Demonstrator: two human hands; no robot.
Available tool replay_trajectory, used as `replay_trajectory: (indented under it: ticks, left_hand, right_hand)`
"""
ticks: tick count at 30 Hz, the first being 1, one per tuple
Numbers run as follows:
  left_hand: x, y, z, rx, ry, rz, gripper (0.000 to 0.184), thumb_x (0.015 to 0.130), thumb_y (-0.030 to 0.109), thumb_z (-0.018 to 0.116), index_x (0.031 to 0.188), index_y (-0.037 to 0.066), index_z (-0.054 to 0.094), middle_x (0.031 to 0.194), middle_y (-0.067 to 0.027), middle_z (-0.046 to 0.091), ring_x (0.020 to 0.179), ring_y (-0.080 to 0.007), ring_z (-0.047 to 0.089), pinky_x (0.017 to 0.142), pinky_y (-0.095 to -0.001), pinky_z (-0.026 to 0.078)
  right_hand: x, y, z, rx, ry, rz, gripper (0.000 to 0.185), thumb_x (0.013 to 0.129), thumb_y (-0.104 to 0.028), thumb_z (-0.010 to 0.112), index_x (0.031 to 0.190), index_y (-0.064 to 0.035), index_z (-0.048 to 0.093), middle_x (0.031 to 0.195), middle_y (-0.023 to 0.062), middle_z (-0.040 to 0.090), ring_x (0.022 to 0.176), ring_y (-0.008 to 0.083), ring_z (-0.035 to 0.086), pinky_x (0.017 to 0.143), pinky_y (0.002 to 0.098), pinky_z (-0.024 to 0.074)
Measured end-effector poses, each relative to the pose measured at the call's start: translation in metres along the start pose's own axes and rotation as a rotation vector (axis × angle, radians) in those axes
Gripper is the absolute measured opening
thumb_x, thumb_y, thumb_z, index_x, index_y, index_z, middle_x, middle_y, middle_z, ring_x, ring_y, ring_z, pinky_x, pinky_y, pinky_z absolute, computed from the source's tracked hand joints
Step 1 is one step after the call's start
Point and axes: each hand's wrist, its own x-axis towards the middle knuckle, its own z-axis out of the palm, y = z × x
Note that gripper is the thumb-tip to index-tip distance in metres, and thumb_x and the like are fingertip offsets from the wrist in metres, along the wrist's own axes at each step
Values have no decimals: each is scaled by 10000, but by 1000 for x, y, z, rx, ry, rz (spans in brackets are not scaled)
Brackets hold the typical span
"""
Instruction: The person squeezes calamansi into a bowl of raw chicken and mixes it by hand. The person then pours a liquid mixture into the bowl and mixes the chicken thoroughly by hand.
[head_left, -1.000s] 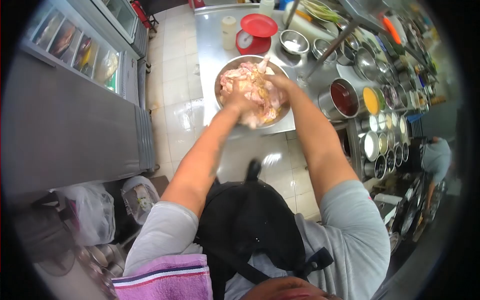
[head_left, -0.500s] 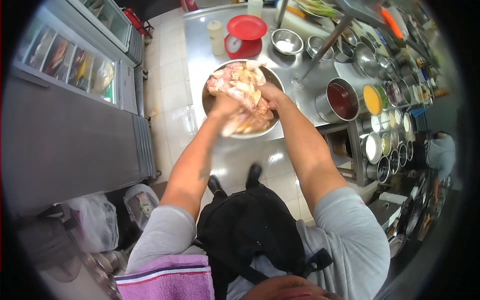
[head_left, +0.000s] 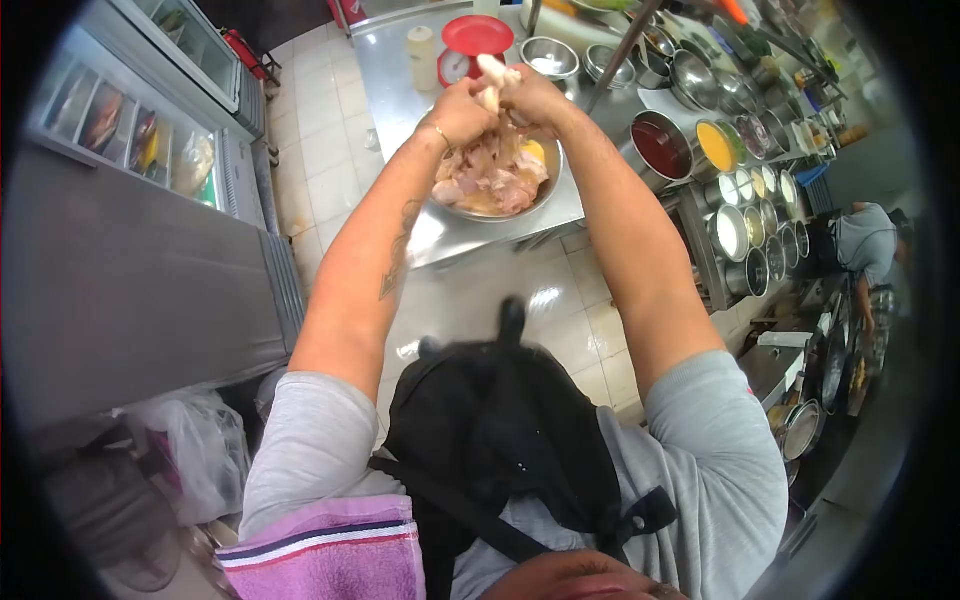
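A round metal bowl (head_left: 551,190) near the counter's front edge holds raw chicken pieces (head_left: 498,178) in a yellowish liquid. Over the bowl's far side, my left hand (head_left: 460,112) is closed around pale chicken, its fingers curled. Close beside it, my right hand (head_left: 532,98) also grips chicken, with its fingertips partly hidden. Some pieces (head_left: 493,72) stick up between both hands, lifted above the rest. Behind the hands is a red scale (head_left: 478,36), its dial partly in view.
A squeeze bottle (head_left: 421,58) stands left of the scale, metal bowls (head_left: 549,58) to its right. Pots of red sauce (head_left: 662,146) and yellow liquid (head_left: 715,146) stand at the right, near several small containers. A co-worker (head_left: 866,240) is at far right. A fridge (head_left: 150,130) is at left.
Both hands have moved from the middle of the bowl to its far side and up, raising chicken pieces. The whole view has shifted, with the counter now higher in the picture.
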Motion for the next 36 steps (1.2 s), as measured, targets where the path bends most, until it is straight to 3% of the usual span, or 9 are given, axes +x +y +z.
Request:
replay_trajectory:
  ticks: [3,6,7,9,15,17,20,25,36]
  left_hand:
    - [-16,-7,-10,-72,-210,-130,510,758,69,791,1239,-7,640,1065,-100,718,854,-180,703,700,-349,602]
    - [-38,-64,18,-113,132,20,519,804,32,758,1306,-7,634,1128,-98,734,985,-194,709,810,-346,601]
    - [-50,-97,20,393,-24,334,562,805,3,763,1348,-18,620,1204,-110,733,1071,-206,698,893,-341,591]
    - [-71,-82,50,-208,212,-184,590,788,35,798,1350,-20,627,1244,-157,729,1109,-270,707,991,-364,562]
    - [-62,-56,87,23,335,-479,1107,647,186,954,1547,-48,356,1449,-245,594,1302,-354,620,1088,-394,523]
    - [-40,-96,113,145,493,-513,1257,611,194,978,1587,-52,225,1504,-267,532,1333,-375,589,1112,-400,510]
    - [-20,-108,114,9,444,-493,1178,572,184,992,1535,-44,355,1427,-213,598,1296,-342,613,1109,-379,511]
    - [-12,-62,91,-167,355,-516,905,600,79,949,1415,8,561,1266,-132,701,1176,-277,679,1023,-382,566]
    - [-17,-70,69,-277,417,-51,766,759,215,923,1423,37,584,1251,-132,711,1142,-232,684,947,-368,578]
  right_hand:
    - [9,17,10,-60,-158,115,458,919,-181,713,1357,-94,609,1165,95,690,1011,232,680,769,457,606]
    - [18,26,0,-117,-169,165,586,907,-217,719,1456,-65,579,1246,129,697,1105,285,683,912,471,583]
    - [32,39,-6,-161,-116,171,623,898,-234,727,1475,-51,577,1255,138,705,1126,289,683,952,455,571]
    - [74,62,-15,-440,-170,-36,618,884,-279,742,1445,-52,620,1273,165,721,1155,280,687,993,391,551]
    - [184,153,-5,-712,-369,-472,543,984,-420,690,1370,-40,659,1222,187,736,1010,258,747,829,405,607]
    - [178,143,-5,-364,-460,254,491,1019,-426,664,1359,-71,669,1219,137,738,1046,236,742,742,419,631]
    - [165,155,-14,92,-532,572,481,1011,-447,680,1344,-100,675,1203,101,742,1037,228,744,707,413,652]
    - [209,248,-4,472,-607,535,437,988,-394,735,1327,-125,680,1187,97,747,1005,211,755,742,403,680]
    - [137,125,-20,320,-488,350,295,1002,-282,676,1261,-145,643,1096,62,718,922,243,752,703,515,665]
